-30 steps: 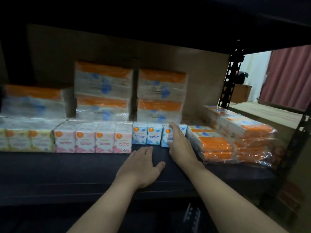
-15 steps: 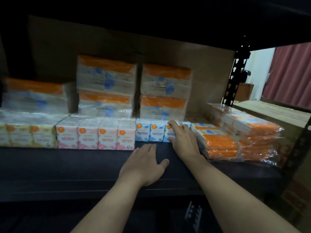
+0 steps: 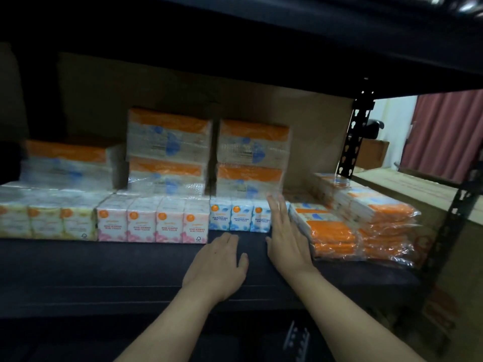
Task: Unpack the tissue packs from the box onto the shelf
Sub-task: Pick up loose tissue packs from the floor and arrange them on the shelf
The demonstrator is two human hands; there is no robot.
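Several blue-white tissue packs (image 3: pixel 239 218) — upright, touching, orange-dotted

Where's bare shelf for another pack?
Bare: front strip of the black shelf board before the yellow-and-pink row of mini tissue packs, left of the left hand. Crowded: orange-topped stacks behind, orange-and-white flat packs beside the right hand.

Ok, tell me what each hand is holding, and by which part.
Nothing is held. The left hand rests flat on the shelf; the right hand, fingers straight, is at the right end of the fragrance-free mini tissue packs, with no grip.
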